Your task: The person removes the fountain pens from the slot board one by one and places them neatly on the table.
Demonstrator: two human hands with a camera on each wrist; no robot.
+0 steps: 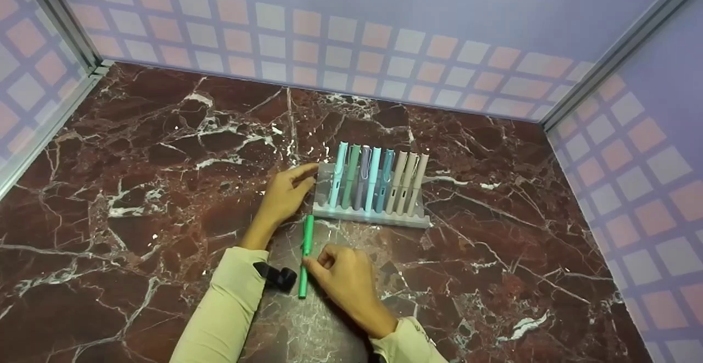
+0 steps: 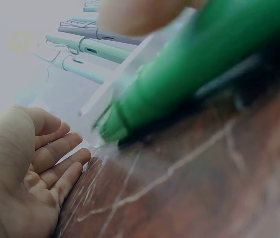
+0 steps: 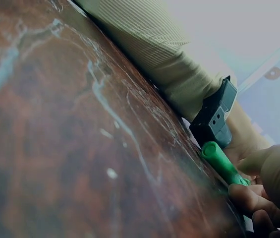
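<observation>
A bright green pen (image 1: 307,235) lies low over the table, pinched near its middle between the thumb and fingers of my right hand (image 1: 347,280). In the right wrist view its blunt end (image 3: 211,149) sticks out past the fingertips. Ahead stands a clear pen rack (image 1: 373,218) holding a row of several pens: light blue, dark green, grey-purple, teal and beige. My left hand (image 1: 285,195) rests at the rack's left side, fingers loosely extended. Close to the left wrist camera, the green pen (image 2: 179,74) looms large and blurred, a fingertip of the right hand above it.
Dark red marble with white veins forms the tabletop (image 1: 165,187). Panels with a pink and white checked pattern (image 1: 307,50) stand behind and at both sides. A black wrist camera (image 1: 277,276) on the left sleeve sits just left of the green pen.
</observation>
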